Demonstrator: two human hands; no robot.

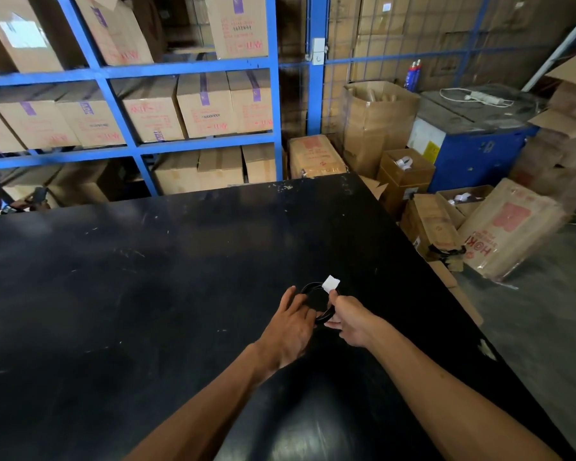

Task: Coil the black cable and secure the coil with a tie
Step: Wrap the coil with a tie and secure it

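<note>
Black cable point(308, 287) coil pinched between both hands' fingers point(334, 317).

- Black table point(147, 277) filled the foreground, top scuffed, glare near the bottom edge.
- Blue steel shelving point(120, 71) stood behind it on the left, stacked with brown cartons point(207, 104) printed in red.
- Wire mesh partition point(396, 44) ran along the back on the right, more cartons behind it.
- Blue machine point(476, 144) sat right of centre with a white power strip point(482, 98) on top.
- Open and collapsed boxes point(509, 227) lay on the grey concrete floor point(546, 327).
</note>
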